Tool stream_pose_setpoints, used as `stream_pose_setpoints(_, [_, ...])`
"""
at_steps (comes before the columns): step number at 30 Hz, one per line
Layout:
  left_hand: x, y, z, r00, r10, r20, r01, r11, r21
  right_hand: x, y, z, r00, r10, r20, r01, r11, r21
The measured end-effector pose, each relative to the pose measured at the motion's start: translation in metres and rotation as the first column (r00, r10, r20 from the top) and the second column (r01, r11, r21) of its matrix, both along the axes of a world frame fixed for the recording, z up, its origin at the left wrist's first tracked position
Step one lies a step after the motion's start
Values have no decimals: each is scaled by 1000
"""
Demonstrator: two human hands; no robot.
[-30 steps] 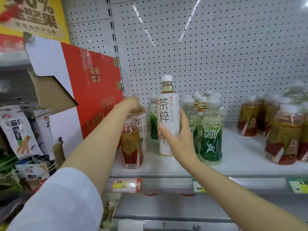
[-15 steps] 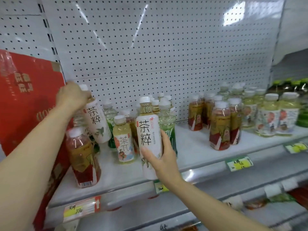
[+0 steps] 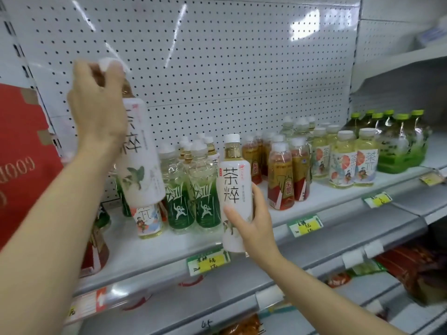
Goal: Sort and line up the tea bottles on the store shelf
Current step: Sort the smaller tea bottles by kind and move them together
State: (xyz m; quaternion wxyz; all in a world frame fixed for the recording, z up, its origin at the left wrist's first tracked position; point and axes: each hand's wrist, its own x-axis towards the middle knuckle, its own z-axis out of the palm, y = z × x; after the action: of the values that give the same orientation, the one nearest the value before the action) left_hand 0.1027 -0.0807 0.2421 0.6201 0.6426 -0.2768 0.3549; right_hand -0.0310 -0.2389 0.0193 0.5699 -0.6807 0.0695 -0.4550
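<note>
My left hand (image 3: 98,110) grips a tall white-labelled tea bottle (image 3: 141,163) by its neck and holds it raised above the left end of the shelf (image 3: 321,197). My right hand (image 3: 251,223) holds a second white-labelled tea bottle (image 3: 233,187) by its lower body, upright, in front of the shelf's front edge. On the shelf stand green-labelled bottles (image 3: 191,189), a small pale bottle with a cartoon label (image 3: 146,220), red-and-gold tea bottles (image 3: 281,175) and pale bottles with orange fans (image 3: 350,163).
A red carton (image 3: 21,153) leans at the left end of the shelf. A red-labelled bottle (image 3: 96,247) stands partly behind my left arm. A shrink-wrapped pack of green-capped bottles (image 3: 396,141) sits at the far right. Price tags (image 3: 306,224) line the shelf edge. Lower shelves hold packaged goods.
My left hand has lifted its white bottle up and rightwards off the shelf. My right hand has kept its bottle out in front of the shelf. My view has swung right.
</note>
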Motion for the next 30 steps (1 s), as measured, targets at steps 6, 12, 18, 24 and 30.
stream_pose_setpoints(6, [-42, -59, -43, 986, -167, -8, 166, 985, -52, -34, -53, 3, 1000, -5, -21, 5, 1000, -16])
stream_pose_setpoints(12, [-64, -100, -75, 990, -143, 0, 143, 988, -54, -37, -98, 11, 988, 112, -105, -117, 992, -37])
stream_pose_setpoints(18, [-66, -101, -103, 999, -24, -24, 23, 999, -39, 10, -107, 12, 960, 183, -213, -189, 982, -8])
stream_pose_setpoints(24, [-65, -88, -116, 999, 2, -42, -3, 999, -40, 59, -114, 22, 956, 163, -245, -172, 985, -12])
stream_pose_setpoints(30, [-52, -91, -128, 998, -31, -60, 28, 999, -39, 88, -122, 8, 959, 103, -263, -111, 994, -17])
